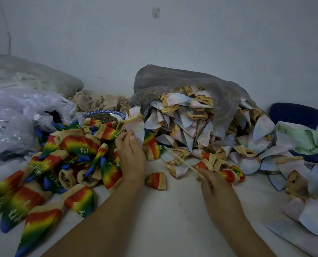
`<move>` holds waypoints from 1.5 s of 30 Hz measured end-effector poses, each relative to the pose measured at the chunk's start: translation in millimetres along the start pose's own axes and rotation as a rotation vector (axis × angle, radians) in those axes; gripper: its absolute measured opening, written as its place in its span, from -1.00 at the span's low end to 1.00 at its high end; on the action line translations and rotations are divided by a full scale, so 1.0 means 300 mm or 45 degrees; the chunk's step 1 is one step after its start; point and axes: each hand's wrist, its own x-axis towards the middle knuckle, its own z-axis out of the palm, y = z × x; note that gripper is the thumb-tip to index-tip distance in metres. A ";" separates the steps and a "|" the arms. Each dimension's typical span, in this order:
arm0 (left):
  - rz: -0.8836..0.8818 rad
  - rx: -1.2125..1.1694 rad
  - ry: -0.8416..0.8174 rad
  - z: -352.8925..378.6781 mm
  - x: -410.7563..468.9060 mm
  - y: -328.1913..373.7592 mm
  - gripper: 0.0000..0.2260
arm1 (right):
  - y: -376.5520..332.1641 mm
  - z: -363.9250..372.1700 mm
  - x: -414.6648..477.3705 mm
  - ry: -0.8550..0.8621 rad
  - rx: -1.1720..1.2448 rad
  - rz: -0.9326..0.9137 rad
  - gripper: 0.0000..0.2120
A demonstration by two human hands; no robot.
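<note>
- A person at a white desk (163,210) works through heaps of socks. The left grip (131,151) pinches a pale sock (136,127) between thumb and fingertips, so the sock stands just above and beyond that grip with its tan cuff at the top.
- The right grip (215,186) has its fingers curled round the near end of a thin stick (180,160). The stick slants away from this grip, up and towards the left grip, and its far tip stops short of the sock.
- Rainbow socks (76,145) lie piled on the outer side of the left grip. More pale ones spill from a grey mesh bag (173,80) beyond both grips.
- The step in hand looks like turning the pale sock printed side out with the stick.
- To do it well, the left grip should likely shift to the cuff and hold the mouth open. The stick can then go in straight to the toe.
- The push should be steady and light, because a sharp jab could snag or pierce the knit.
</note>
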 end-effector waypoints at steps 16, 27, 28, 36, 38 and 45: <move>0.455 0.169 -0.538 0.097 -0.209 0.098 -0.57 | 0.008 0.004 -0.003 0.050 0.002 0.005 -0.67; 0.484 0.168 -0.707 0.117 -0.259 0.096 -0.57 | 0.016 0.023 0.006 -0.001 -0.022 -0.058 -0.64; 0.461 0.131 -0.641 0.108 -0.236 0.099 -0.59 | 0.015 0.022 0.004 0.027 -0.016 -0.071 -0.62; 0.264 0.271 -0.177 0.033 -0.092 0.061 -0.61 | -0.004 0.039 -0.003 -0.011 -0.065 -0.074 -0.63; 0.107 0.245 -0.128 0.026 -0.070 0.035 -0.68 | -0.013 0.044 -0.002 -0.048 -0.207 -0.094 -0.58; 0.149 0.026 -0.454 0.080 -0.176 0.084 -0.68 | -0.054 0.054 -0.023 -0.227 -0.238 -0.348 -0.56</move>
